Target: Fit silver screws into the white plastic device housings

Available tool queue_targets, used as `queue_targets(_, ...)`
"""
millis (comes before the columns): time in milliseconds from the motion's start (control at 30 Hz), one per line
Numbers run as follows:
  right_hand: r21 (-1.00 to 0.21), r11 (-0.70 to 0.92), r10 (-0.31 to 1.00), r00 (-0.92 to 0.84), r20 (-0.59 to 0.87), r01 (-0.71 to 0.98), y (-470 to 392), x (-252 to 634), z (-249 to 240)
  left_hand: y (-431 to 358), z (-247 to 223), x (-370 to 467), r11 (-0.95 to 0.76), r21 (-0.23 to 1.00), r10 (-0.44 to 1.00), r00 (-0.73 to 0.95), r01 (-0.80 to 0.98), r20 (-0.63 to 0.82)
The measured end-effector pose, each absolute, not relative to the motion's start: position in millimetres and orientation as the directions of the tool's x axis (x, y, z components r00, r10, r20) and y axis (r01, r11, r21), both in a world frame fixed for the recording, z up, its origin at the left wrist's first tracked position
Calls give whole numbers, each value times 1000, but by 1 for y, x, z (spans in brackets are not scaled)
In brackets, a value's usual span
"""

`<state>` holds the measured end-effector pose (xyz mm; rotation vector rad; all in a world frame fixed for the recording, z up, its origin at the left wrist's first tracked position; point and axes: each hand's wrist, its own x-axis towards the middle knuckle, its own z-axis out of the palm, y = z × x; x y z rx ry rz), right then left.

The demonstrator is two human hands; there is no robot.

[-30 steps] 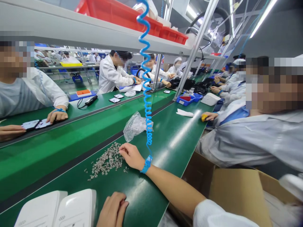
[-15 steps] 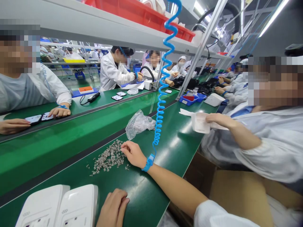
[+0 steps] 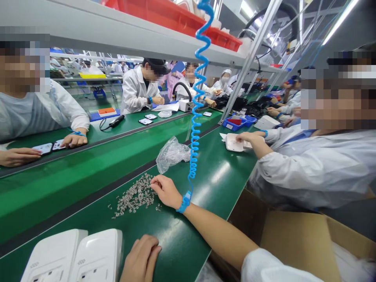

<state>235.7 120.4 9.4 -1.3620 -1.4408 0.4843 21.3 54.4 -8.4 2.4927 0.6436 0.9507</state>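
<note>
My right hand (image 3: 167, 192), with a blue strap (image 3: 185, 201) on its wrist, is at the right edge of a loose pile of small metal pieces (image 3: 136, 197). Its thumb and fingertips are pinched together; whether a piece is between them I cannot make out. At the bottom, my left hand (image 3: 141, 258) rests on the green bench (image 3: 176, 243), fingers loosely bent, thumb slightly apart, holding nothing I can see. Left of it lie two white plastic housings (image 3: 55, 250) (image 3: 100, 250), side by side and cut off by the lower edge.
A coiled blue cord (image 3: 195, 133) hangs down to my wrist strap. Behind the pile is a clear plastic bag (image 3: 172, 156). At right a co-worker's hand (image 3: 249, 138) is on a white housing (image 3: 233, 143). A cardboard box (image 3: 295, 239) stands below the bench; a green belt (image 3: 88, 172) runs beyond it.
The co-worker on the right has lowered the white housing onto the bench, further away. The blue cord has swung slightly left. My two hands are practically still.
</note>
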Motion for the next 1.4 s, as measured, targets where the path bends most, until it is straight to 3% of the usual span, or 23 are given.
queue_targets(300,-827,292,888,184,421,480,119,237,10,53,-4,20,-774,564,601,613,288,512)
queue_targets(600,-835,283,891,193,411,472,120,236,8,56,-9,17,-802,464,595,562,376,575)
queue_targets(1133,-847,291,888,203,413,446,120,236,8,57,-3,20,-817,453,575,547,355,608)
queue_targets(1400,-841,307,880,204,429,445,121,237,5,65,-23,12,-835,408,550,596,369,585)
